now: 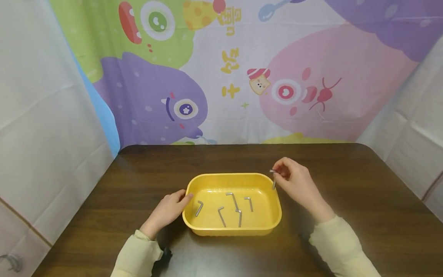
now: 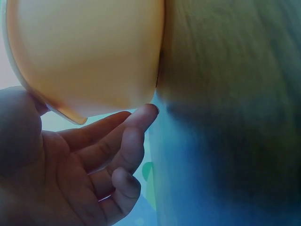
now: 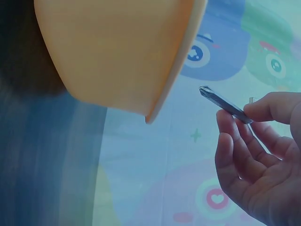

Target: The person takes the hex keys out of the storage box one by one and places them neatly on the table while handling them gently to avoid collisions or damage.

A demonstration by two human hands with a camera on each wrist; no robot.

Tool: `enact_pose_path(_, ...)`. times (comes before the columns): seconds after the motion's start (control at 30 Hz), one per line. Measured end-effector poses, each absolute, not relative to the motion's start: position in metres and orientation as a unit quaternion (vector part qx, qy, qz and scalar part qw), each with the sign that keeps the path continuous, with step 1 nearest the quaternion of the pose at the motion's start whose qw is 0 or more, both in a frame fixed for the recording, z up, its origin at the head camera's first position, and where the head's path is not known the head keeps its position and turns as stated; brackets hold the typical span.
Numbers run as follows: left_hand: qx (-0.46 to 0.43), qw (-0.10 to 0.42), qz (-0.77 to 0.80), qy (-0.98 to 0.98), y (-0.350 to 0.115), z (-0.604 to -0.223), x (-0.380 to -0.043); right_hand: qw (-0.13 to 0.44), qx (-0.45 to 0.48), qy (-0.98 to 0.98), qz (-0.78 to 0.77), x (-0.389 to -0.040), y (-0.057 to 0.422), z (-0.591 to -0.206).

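A yellow plastic tray (image 1: pixel 232 232) stands on the table, and several L-shaped metal hex keys (image 1: pixel 222 217) lie scattered on its bottom. My left hand (image 1: pixel 168 209) grips the tray's left end, thumb over the rim and fingers against the outer wall (image 2: pixel 94 56). Above the tray's right back corner, my right hand (image 1: pixel 297 182) pinches another L-shaped key (image 1: pixel 274 182) between thumb and fingertips. In the right wrist view, this key (image 3: pixel 225 104) has a cross-shaped tip pointing away from the hand, beside the tray's rim (image 3: pixel 176 70).
The dark wooden table (image 1: pixel 145 169) extends around the tray. Behind it hangs a cloth (image 1: pixel 238 115) printed with cartoon monsters, and pale sheets (image 1: pixel 45 96) hang at both sides. A small dark object (image 1: pixel 166 256) shows by the left sleeve.
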State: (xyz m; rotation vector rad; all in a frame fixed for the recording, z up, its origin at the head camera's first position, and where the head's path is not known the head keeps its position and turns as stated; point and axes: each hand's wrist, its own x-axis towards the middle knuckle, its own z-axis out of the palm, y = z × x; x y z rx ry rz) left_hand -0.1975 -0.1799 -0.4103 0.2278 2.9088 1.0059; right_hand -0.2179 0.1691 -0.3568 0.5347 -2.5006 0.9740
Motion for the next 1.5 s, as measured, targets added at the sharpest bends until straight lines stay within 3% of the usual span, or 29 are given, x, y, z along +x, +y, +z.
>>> enact_pose_path(0.77,0.072,0.037,0.326,0.942,-0.182,-0.411,-0.197,0.133,0.16,-0.924,0.321,-0.223,0.187,-0.364)
enact_pose_path(1.5,0.066,0.051,0.335,0.939,-0.179,-0.406,-0.197,-0.013,0.101,-0.947,0.304,-0.227,0.186,-0.396)
